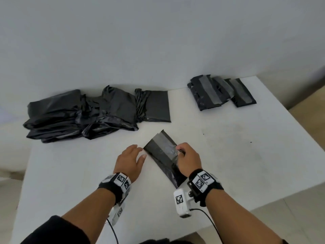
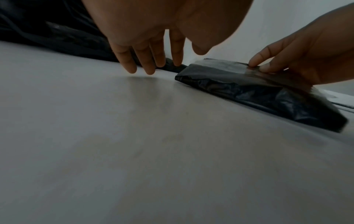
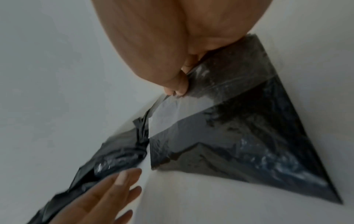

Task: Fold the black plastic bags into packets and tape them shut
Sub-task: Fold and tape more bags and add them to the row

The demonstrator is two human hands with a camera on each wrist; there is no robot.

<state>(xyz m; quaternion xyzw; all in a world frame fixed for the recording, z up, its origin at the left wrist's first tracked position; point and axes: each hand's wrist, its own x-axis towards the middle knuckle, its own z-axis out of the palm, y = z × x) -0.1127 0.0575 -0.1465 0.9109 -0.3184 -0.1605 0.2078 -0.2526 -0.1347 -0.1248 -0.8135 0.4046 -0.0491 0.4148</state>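
Seen from the head camera, right hand (image 1: pixel 189 158) pinches the clear tape (image 1: pixel 167 147) on a folded black packet (image 1: pixel 164 155) lying on the white table (image 1: pixel 228 155); left hand (image 1: pixel 130 160) hovers just beside the packet, fingers relaxed. Left wrist view: straight left fingers (image 2: pixel 145 60) stand clear of the packet. Right wrist view: fingertips (image 3: pixel 180 87) grip the tape's edge.

folded black packet (image 1: pixel 165 155), clear tape across it, lying diagonal on table

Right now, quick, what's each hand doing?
Left hand: open, fingers straight, holding nothing, beside the packet.
Right hand: fingers curled, pinching the packet's taped edge.
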